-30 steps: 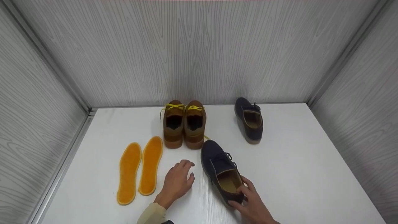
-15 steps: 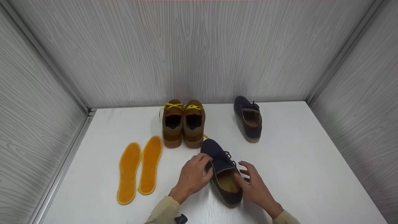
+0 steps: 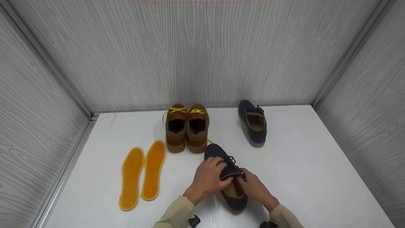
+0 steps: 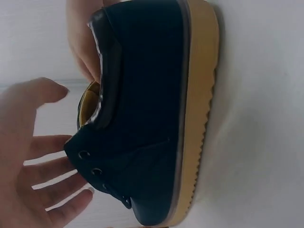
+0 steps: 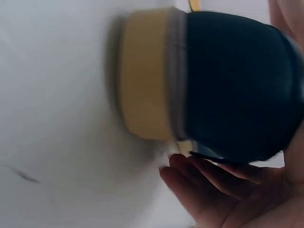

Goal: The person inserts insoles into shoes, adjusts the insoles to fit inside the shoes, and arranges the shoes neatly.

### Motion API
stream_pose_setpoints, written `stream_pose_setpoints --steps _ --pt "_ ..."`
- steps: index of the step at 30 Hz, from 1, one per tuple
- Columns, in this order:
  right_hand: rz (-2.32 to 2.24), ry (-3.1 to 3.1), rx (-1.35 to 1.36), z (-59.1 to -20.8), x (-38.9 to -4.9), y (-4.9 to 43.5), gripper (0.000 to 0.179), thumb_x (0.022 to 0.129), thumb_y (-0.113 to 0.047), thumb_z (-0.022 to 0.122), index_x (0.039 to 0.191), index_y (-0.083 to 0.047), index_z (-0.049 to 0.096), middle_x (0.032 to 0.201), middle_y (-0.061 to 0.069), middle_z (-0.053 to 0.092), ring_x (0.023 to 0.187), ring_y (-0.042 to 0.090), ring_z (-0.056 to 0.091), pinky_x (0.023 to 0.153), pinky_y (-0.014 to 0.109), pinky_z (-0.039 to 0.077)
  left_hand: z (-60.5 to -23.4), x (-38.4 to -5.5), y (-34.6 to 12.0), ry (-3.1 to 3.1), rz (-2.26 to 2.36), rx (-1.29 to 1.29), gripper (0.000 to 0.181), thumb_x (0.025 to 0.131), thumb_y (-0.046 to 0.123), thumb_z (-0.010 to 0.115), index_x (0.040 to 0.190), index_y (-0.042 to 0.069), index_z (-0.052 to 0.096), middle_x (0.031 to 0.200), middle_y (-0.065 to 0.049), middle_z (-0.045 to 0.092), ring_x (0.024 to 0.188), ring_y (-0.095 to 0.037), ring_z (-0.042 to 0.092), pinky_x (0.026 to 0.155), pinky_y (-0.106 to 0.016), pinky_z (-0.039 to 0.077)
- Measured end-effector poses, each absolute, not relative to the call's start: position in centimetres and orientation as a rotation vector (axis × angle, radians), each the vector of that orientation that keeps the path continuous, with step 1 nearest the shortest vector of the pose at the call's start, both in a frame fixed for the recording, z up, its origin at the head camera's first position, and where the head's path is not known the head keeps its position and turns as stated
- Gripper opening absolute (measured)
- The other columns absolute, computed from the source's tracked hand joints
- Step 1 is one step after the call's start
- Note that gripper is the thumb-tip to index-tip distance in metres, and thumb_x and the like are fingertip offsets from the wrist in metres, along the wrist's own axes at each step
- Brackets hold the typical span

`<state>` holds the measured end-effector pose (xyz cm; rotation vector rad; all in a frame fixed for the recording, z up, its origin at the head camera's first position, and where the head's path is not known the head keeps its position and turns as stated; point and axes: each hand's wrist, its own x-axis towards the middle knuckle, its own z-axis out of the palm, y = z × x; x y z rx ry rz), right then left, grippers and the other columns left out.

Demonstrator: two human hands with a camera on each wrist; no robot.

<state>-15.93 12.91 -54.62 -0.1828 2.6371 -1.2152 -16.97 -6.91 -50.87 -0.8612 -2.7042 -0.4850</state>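
Note:
A dark blue lace-up shoe (image 3: 236, 204) with a tan sole stands upright on the white table, toe pointing away. My left hand (image 3: 208, 178) is over its tongue and laces from the left; in the left wrist view the fingers (image 4: 57, 173) spread past the tongue and the thumb is apart from the shoe. On the other side, my right hand (image 3: 254, 188) holds the shoe's edge beside the laces, thumb at the opening. Its fingers (image 5: 190, 185) lie along the outer side in the right wrist view, where the heel (image 5: 237, 80) hides the thumb.
Two orange insoles (image 3: 132, 179) lie side by side at the left. A pair of brown shoes (image 3: 176, 139) with yellow laces stands near the back wall. The other dark blue shoe (image 3: 257, 136) is at the back right. Grey panels (image 3: 202, 53) enclose the table.
My left hand has moved right, from the table onto the shoe's tongue area. My right hand has left the heel and moved forward along the side to the laces. The shoe has hardly moved.

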Motion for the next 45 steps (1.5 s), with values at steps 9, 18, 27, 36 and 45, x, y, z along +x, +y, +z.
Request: stream_pose_setpoints --steps 9,18,27,36,45 --pt "-1.269 2.583 -0.165 -55.0 -15.8 12.9 0.03 0.097 -0.013 0.043 0.11 0.006 0.061 0.078 0.002 0.058 0.069 0.015 0.053 0.063 0.034 0.045 -51.6 -17.6 -5.5 -2.716 -0.119 -0.827 0.021 0.086 0.037 0.068 0.095 0.019 0.074 0.089 0.003 0.068 0.083 -0.018 0.06 0.072 -0.035 0.049" --pt "-1.23 2.63 -0.16 -55.3 -15.8 12.9 0.031 0.098 -0.011 0.041 0.112 0.008 0.06 0.082 0.003 0.059 0.07 0.016 0.052 0.065 0.035 0.045 -50.2 -19.6 -6.1 -2.794 -0.319 -0.808 0.014 0.09 0.027 0.064 0.086 0.018 0.073 0.072 0.003 0.066 0.06 -0.014 0.056 0.052 -0.029 0.047" --pt "-1.133 2.645 -0.186 -55.1 -15.8 13.3 0.036 0.099 -0.013 0.039 0.118 0.013 0.055 0.093 0.011 0.064 0.076 0.017 0.055 0.072 0.041 0.047 -49.9 -23.5 -6.9 -2.865 -0.52 -0.747 0.024 0.092 0.037 0.06 0.08 0.018 0.065 0.069 0.004 0.058 0.059 -0.015 0.052 0.049 -0.035 0.041" --pt "-1.061 2.649 -0.189 -54.5 -15.6 13.3 0.034 0.097 -0.009 0.039 0.119 0.013 0.054 0.093 0.01 0.062 0.077 0.019 0.053 0.072 0.041 0.046 -51.6 -26.1 -6.8 -3.02 -0.673 -0.529 0.029 0.09 0.041 0.062 0.074 0.016 0.063 0.064 0.004 0.05 0.058 -0.016 0.049 0.051 -0.035 0.038" --pt "-1.078 2.66 -0.259 -54.7 -15.6 13.2 0.029 0.098 -0.008 0.038 0.112 0.011 0.055 0.082 0.004 0.056 0.072 0.017 0.051 0.065 0.036 0.045 -52.8 -26.8 -6.6 -2.998 -0.826 -0.351 0.037 0.083 0.038 0.07 0.055 0.019 0.055 0.055 0.008 0.044 0.054 -0.012 0.045 0.045 -0.031 0.033"
